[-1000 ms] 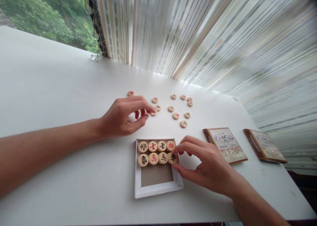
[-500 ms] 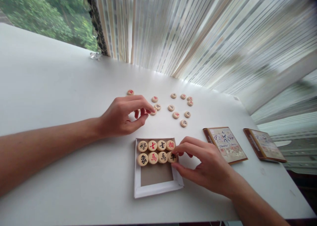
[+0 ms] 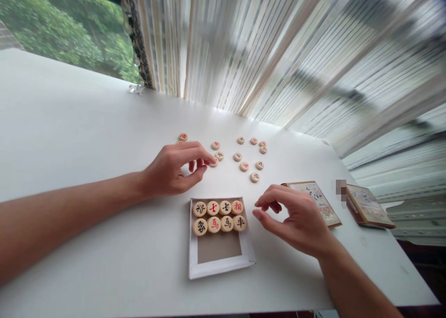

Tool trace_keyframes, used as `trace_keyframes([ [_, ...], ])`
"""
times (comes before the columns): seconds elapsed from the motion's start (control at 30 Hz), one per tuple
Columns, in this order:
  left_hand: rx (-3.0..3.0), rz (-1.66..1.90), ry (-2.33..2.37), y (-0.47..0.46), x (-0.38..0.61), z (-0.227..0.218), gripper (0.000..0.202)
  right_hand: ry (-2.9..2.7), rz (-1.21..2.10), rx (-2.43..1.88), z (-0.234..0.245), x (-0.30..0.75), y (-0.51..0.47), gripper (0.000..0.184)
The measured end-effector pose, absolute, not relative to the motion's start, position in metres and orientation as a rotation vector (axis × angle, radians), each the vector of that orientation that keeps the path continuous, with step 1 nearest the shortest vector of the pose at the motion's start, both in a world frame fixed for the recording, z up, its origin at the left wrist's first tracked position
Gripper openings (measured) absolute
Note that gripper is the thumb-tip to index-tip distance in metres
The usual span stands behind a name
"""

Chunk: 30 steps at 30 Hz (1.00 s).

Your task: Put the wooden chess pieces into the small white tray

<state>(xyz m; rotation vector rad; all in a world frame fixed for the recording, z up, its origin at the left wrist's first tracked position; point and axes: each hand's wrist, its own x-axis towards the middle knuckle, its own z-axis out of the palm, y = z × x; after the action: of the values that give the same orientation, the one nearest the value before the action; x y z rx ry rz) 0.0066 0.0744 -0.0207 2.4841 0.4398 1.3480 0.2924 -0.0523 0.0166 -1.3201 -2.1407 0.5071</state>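
Observation:
A shallow white box (image 3: 226, 265) holds two rows of round Chinese chess pieces with red or black characters, among them a black-character piece (image 3: 240, 223) at the right end of the lower row. Just right of the box hovers my right hand (image 3: 296, 218), its thumb and index finger slightly apart with nothing visible between them. My left hand (image 3: 176, 168) is beyond the box, fingers curved and thumb apart. Its index fingertip rests at the edge of a wooden chess piece (image 3: 214, 163), partly covering it. Whatever lies behind the left fingers is hidden.
Several loose chess pieces lie farther back, including a red one (image 3: 244, 166) and a black one (image 3: 255, 177). Two Chinese chess boxes, one nearer (image 3: 322, 197) and one farther right (image 3: 372, 206), lie on the white table (image 3: 104, 253). String curtains (image 3: 223, 48) hang behind.
My right hand has let go of the black-character piece in the lower row and drawn back to the right. My left hand stays by the same loose piece. The view has shifted slightly.

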Motion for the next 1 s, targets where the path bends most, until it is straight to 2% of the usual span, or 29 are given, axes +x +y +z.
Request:
trace_keyframes([
  [0.13,2.498,1.351,0.456,0.074,0.005,-0.021,0.022,-1.914,0.425,-1.430,0.006,0.300,-0.043,0.024],
  [0.37,2.459,1.316,0.557,0.073,0.004,-0.018,0.017,-1.433,0.480,-1.528,-0.009,0.312,-0.025,0.031],
  [0.57,2.213,1.346,0.812,0.085,-0.002,-0.018,0.015,-1.404,0.493,-1.518,-0.014,0.317,-0.015,0.034],
  [0.73,1.856,1.375,1.071,0.109,-0.013,-0.026,0.023,-1.426,0.504,-1.501,-0.017,0.317,-0.014,0.036],
  [0.87,1.640,1.370,1.125,0.119,-0.014,-0.029,0.031,-1.444,0.505,-1.512,-0.018,0.318,-0.015,0.033],
  [1.0,1.633,1.387,1.099,0.116,-0.011,-0.024,0.028,-1.457,0.514,-1.535,-0.021,0.321,-0.014,0.030],
])
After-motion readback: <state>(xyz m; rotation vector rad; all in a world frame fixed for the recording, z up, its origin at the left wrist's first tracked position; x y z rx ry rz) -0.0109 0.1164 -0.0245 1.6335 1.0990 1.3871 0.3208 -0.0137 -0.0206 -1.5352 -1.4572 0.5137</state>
